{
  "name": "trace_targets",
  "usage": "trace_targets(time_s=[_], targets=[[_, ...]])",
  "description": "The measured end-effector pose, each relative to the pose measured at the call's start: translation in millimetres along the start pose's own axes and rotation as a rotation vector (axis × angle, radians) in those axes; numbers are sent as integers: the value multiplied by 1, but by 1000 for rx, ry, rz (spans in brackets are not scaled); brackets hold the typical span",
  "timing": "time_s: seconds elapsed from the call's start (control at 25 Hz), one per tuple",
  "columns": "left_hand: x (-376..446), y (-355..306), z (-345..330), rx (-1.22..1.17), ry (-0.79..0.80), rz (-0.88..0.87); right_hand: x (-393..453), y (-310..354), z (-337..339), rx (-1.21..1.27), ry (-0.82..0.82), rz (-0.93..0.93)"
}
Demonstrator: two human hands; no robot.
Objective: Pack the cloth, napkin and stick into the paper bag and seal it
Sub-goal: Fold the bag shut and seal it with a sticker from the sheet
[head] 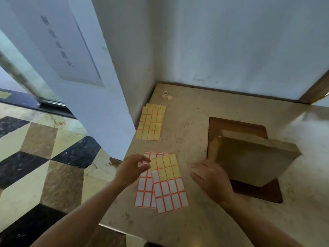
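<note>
A brown paper bag [252, 157] lies flat on the stone counter [187, 122], partly over a dark rectangular recess [236, 124]. My right hand [210, 180] rests palm down on the counter at the bag's near left corner, fingers spread. My left hand [132, 169] hovers over the upper left corner of a sticker sheet [168, 184] with yellow and white labels, thumb and fingers pinched close together at its edge; I cannot tell whether a label is between them. The cloth, napkin and stick are not visible.
A second sheet of white labels [144, 193] lies under the first. Yellow label sheets [150, 123] lie farther back on the left. A small tape roll [165, 94] sits near the back corner. Walls close off the back and left; the counter's edge drops to a tiled floor.
</note>
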State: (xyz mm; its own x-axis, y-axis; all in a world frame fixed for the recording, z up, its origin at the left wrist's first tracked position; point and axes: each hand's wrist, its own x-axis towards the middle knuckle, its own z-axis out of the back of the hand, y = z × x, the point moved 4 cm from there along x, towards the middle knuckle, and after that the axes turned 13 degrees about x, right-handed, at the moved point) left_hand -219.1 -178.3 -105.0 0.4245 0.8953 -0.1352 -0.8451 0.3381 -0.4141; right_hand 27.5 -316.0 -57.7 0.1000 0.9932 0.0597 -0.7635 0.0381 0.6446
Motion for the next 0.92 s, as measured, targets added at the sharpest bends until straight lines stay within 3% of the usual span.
trace_targets(time_s=[0.08,0.2,0.44,0.64,0.92], targets=[[-7,19,-16,78,54,41,7,-6,-34,78,174,-230],[-11,25,-43,116,125,70,14,-8,-69,302,270,-373],[-16,18,-87,-38,167,152,16,-17,-104,440,217,-544],[-11,14,-96,-32,122,206,23,-19,-112,508,131,-547],[-9,13,-100,-68,122,230,22,-23,-123,744,61,-818]])
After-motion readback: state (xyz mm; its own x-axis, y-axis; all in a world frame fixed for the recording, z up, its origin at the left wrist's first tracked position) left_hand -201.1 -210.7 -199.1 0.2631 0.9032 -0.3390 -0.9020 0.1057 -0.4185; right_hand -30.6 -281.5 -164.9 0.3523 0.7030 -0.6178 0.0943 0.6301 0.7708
